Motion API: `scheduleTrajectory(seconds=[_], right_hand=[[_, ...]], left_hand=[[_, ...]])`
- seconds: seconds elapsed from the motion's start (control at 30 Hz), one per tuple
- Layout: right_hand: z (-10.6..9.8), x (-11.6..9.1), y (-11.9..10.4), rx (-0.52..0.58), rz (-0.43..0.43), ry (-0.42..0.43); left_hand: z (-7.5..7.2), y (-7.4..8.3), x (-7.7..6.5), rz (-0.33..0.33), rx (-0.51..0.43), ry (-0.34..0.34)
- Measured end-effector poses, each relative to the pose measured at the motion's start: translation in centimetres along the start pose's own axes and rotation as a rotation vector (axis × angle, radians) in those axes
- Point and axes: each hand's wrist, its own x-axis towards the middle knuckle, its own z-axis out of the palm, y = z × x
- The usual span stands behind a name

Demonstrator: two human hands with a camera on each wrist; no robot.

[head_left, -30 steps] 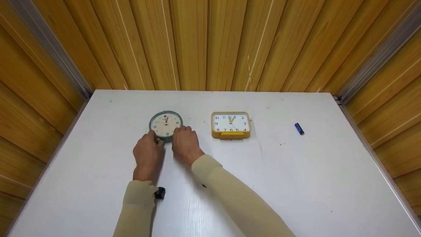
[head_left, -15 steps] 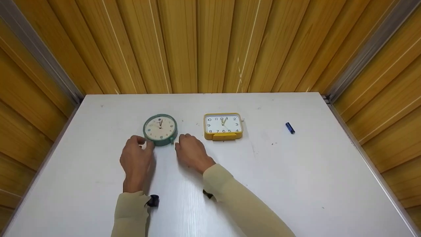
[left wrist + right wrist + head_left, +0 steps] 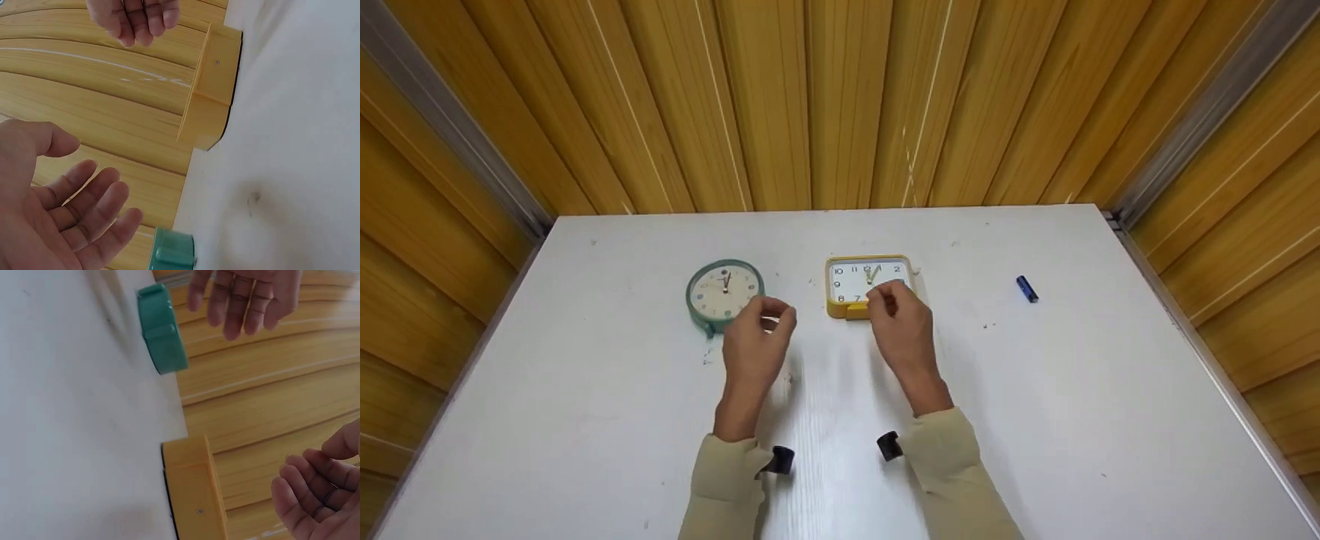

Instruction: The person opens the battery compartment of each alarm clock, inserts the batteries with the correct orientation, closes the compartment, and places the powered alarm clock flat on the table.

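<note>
A round green alarm clock [image 3: 718,296] with a cream dial lies face up on the left part of the table. My left hand [image 3: 754,341] is above the table at its lower right, overlapping its edge in the head view; its fingers are loosely bent and hold nothing. To the right is a rectangular yellow alarm clock [image 3: 835,308] with a white dial. My right hand [image 3: 906,330] hovers before it, hiding its lower right part. In the right wrist view the fingers of my right hand [image 3: 323,495] curve loosely around nothing.
A small blue battery [image 3: 1027,289] lies on the white table [image 3: 1072,390], right of the yellow clock. Wood-patterned panels [image 3: 780,105] enclose the table at the back and both sides. Dark bands [image 3: 889,446] show at both sleeve cuffs.
Both hands have let go of the green clock and moved right. My right hand now stands before the yellow clock, my left hand beside the green one. The view has shifted slightly.
</note>
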Motion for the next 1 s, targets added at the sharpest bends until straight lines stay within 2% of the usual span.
scheduleTrajectory(seconds=[0.07,0.13,0.27,0.47,0.63,0.73,0.83,0.93,1.0], right_hand=[[-1.1,0.2,-0.1,0.002,0.004,0.043],[-1.7,0.2,0.1,-0.002,0.003,0.039],[-2.7,0.1,0.4,-0.018,-0.010,0.037],[-4.1,0.5,0.9,-0.046,0.013,0.071],[-4.9,1.0,1.4,-0.075,0.053,0.078],[-5.0,1.2,1.8,-0.088,0.078,0.079],[-4.9,1.4,2.4,-0.104,0.105,0.073],[-4.7,1.5,3.0,-0.122,0.130,0.048],[-4.6,1.6,3.4,-0.133,0.144,0.024]], left_hand=[[0.9,0.7,-0.2,-0.035,-0.007,-0.043],[1.6,1.2,-0.4,-0.055,-0.002,-0.059],[2.5,1.6,-0.7,-0.052,0.021,-0.091],[3.0,1.7,-0.6,-0.019,0.065,-0.078],[3.5,1.5,-0.3,-0.045,0.095,-0.097],[3.9,1.3,-0.2,-0.085,0.108,-0.133],[4.4,1.0,-0.3,-0.138,0.127,-0.200],[4.9,0.6,-0.4,-0.177,0.158,-0.267],[5.2,0.3,-0.5,-0.187,0.178,-0.285]])
